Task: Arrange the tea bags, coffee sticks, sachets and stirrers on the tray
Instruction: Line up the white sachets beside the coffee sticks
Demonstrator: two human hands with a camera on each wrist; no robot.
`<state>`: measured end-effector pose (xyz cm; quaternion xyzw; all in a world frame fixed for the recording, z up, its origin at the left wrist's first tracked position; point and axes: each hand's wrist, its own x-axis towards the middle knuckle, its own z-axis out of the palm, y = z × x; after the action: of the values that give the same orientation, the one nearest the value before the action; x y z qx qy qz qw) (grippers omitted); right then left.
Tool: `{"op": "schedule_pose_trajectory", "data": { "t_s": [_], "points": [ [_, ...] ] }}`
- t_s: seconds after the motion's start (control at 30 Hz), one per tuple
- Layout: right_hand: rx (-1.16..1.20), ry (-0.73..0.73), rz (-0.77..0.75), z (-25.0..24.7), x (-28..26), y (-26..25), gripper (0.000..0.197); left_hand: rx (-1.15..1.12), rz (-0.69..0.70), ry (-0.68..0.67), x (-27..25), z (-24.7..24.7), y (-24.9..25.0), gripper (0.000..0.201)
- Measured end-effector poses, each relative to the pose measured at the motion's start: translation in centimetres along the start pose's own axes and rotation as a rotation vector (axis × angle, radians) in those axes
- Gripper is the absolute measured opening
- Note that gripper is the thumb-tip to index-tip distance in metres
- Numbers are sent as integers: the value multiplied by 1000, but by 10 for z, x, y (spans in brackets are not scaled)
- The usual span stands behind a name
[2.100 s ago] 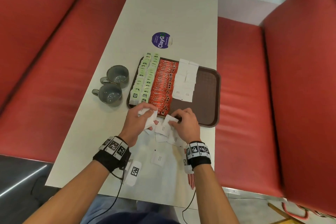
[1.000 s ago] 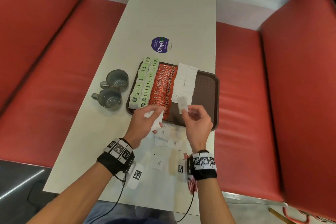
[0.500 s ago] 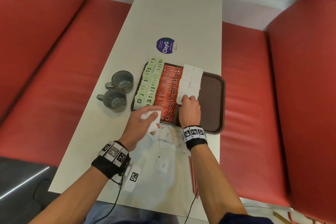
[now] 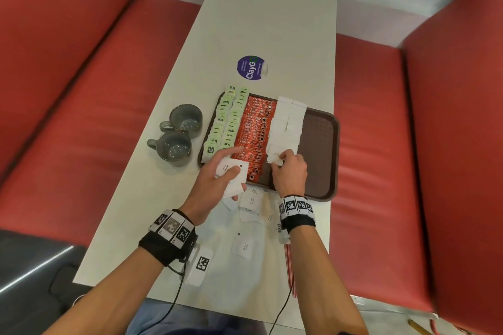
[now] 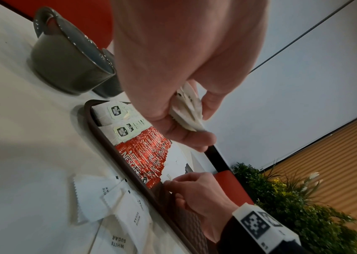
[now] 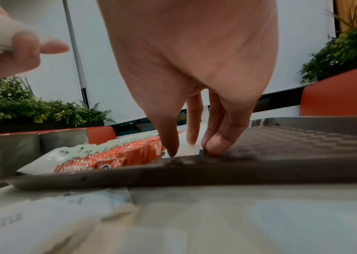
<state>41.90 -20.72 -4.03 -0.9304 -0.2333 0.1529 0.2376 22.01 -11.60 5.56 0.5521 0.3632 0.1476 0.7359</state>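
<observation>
While the left hand [image 4: 217, 185] hovers at the near-left corner of the tray, its thumb and fingers are clamped on a small stack of white sugar sachets [image 4: 232, 171], printed side up. Just to the right, the right hand [image 4: 290, 171] reaches down onto the brown tray [image 4: 324, 144], thumb and fingertips pinching the near edge of one white sachet [image 4: 275, 154] that lies at the near end of the white rows. Those laid sachets [image 4: 290, 119] run in two columns toward the far rim. Left of them sits a dense band of red Nescafe coffee sticks [image 4: 254, 130], and further left two columns of green-tagged tea bags [image 4: 227, 122] fill the tray's left edge. Right of the white rows the tray floor is bare. Near the tray, between both wrists, loose sugar sachets [image 4: 249, 205] lie scattered on the white table [image 4: 266, 22], one more [image 4: 243, 246] lying nearer still. Red stirrers [image 4: 289, 261] lie beside the right forearm. Two grey mugs [image 4: 177, 133] stand left of the tray, and a round purple sticker [image 4: 251, 67] sits beyond it.
</observation>
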Motion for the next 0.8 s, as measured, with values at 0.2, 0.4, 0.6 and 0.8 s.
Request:
{"op": "schedule_pose_trajectory", "data": {
  "t_s": [0.2,0.4,0.6,0.8],
  "points": [
    [31,20,-13,4,2,-10,21,-80,-28,7,0,3,0,58],
    [296,54,-65,-22,-9,-25,18,-40,-53,59,3,1,-4,44],
    [796,-359,-115,-57,-57,-46,20,-49,18,101,8,7,-8,34],
    [945,-290,-93,-68,-68,-46,12,-37,70,74,2,13,-2,33]
  ]
}}
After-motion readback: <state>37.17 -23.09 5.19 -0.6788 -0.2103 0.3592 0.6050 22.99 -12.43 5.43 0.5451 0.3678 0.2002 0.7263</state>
